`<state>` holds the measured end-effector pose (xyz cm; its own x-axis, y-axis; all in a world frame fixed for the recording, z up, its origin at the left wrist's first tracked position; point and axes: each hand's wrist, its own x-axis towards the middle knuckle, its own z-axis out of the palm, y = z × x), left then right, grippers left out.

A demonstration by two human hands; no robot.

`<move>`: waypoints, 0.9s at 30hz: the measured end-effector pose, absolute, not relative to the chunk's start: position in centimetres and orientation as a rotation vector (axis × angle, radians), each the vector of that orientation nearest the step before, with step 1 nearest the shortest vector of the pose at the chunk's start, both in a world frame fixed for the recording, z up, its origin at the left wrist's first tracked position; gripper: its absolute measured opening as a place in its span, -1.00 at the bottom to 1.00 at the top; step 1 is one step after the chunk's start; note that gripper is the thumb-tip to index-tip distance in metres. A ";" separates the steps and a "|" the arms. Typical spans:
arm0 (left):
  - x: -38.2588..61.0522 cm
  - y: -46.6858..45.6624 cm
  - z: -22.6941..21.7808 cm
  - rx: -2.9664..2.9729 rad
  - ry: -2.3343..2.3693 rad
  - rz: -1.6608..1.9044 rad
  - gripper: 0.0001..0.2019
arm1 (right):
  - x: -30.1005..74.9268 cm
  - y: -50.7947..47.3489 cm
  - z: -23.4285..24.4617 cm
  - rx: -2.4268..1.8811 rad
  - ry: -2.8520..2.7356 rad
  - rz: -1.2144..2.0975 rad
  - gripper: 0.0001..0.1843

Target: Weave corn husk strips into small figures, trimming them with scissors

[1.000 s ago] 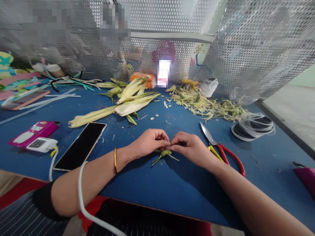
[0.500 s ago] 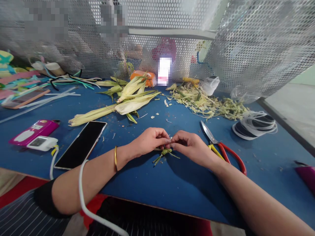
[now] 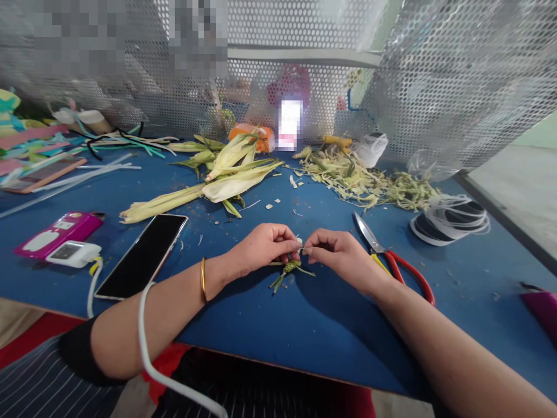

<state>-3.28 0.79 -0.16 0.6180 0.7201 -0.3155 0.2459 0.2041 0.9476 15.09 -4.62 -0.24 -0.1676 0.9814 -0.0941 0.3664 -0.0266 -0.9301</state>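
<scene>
My left hand (image 3: 261, 248) and my right hand (image 3: 333, 252) meet fingertip to fingertip over the blue table (image 3: 270, 325). Both are closed in a pinch on a small woven knot of green leaf strips (image 3: 289, 270), whose loose ends trail down and to the left. A gold bangle (image 3: 203, 280) sits on my left wrist. Red-handled scissors (image 3: 391, 258) lie just right of my right hand, blades pointing away from me.
A black phone (image 3: 141, 255) lies left of my forearm, with a pink device (image 3: 56, 233) and a white charger (image 3: 72, 253) beyond. Long pale leaves (image 3: 217, 180) and a heap of leaf scraps (image 3: 361, 180) lie further back. Coiled white band (image 3: 450, 217) sits right. Perforated metal screens (image 3: 456, 87) wall the table.
Both hands stay pinched on the knot and have shifted very slightly; the strips between the fingertips look drawn a little tighter. Nothing else moved.
</scene>
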 end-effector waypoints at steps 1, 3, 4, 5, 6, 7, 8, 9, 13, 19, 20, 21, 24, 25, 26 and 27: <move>-3.3 0.8 -0.2 1.359 0.907 0.403 -0.84 | 15.1 -4.6 -0.2 -1.431 -1.594 1.196 -0.86; -3.3 0.8 -0.2 1.345 0.917 0.407 -0.85 | 15.1 -4.7 -0.3 -1.420 -1.604 1.191 -0.85; -3.3 0.8 -0.2 1.344 0.920 0.408 -0.85 | 15.1 -4.6 -0.4 -1.423 -1.619 1.171 -0.85; -3.3 0.8 -0.1 1.346 0.919 0.407 -0.85 | 15.1 -4.6 -0.5 -1.435 -1.641 1.130 -0.85; -3.3 0.8 0.0 1.352 0.917 0.404 -0.86 | 15.2 -4.6 -0.6 -1.449 -1.666 1.072 -0.85; -3.3 0.8 0.0 1.359 0.910 0.399 -0.86 | 15.2 -4.6 -0.7 -1.460 -1.692 1.009 -0.86; -3.3 0.8 0.1 1.367 0.902 0.392 -0.85 | 15.2 -4.6 -0.8 -1.465 -1.715 0.948 -0.86; -3.3 0.8 0.2 1.374 0.893 0.386 -0.85 | 15.2 -4.6 -0.9 -1.463 -1.735 0.898 -0.86; -3.3 0.8 0.2 1.390 0.875 0.375 -0.86 | 15.1 -4.6 -1.0 -1.447 -1.785 0.828 -0.87; -3.3 0.9 -0.2 1.374 0.872 0.377 -0.87 | 15.0 -4.5 -1.1 -1.453 -1.800 0.807 -0.86; -3.3 0.9 -0.2 1.376 0.873 0.378 -0.87 | 14.9 -4.5 -1.2 -1.455 -1.796 0.813 -0.85; -3.3 0.9 -0.2 1.377 0.875 0.378 -0.88 | 14.9 -4.5 -1.2 -1.457 -1.789 0.817 -0.85; -3.3 0.9 -0.1 1.380 0.878 0.379 -0.88 | 14.9 -4.5 -1.2 -1.467 -1.750 0.853 -0.87; -3.3 0.9 -0.1 1.381 0.880 0.378 -0.88 | 14.9 -4.5 -1.3 -1.469 -1.729 0.887 -0.87; -3.3 0.9 -0.1 1.382 0.880 0.376 -0.88 | 14.9 -4.5 -1.3 -1.466 -1.707 0.921 -0.88; -3.3 1.0 -0.1 1.382 0.881 0.373 -0.88 | 14.9 -4.5 -1.3 -1.459 -1.691 0.940 -0.87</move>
<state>-3.31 0.96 -0.14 0.6406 0.6990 -0.3180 0.2573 0.1948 0.9465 14.92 -4.49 -1.26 -0.1174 0.9918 0.0499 0.4810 0.1007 -0.8709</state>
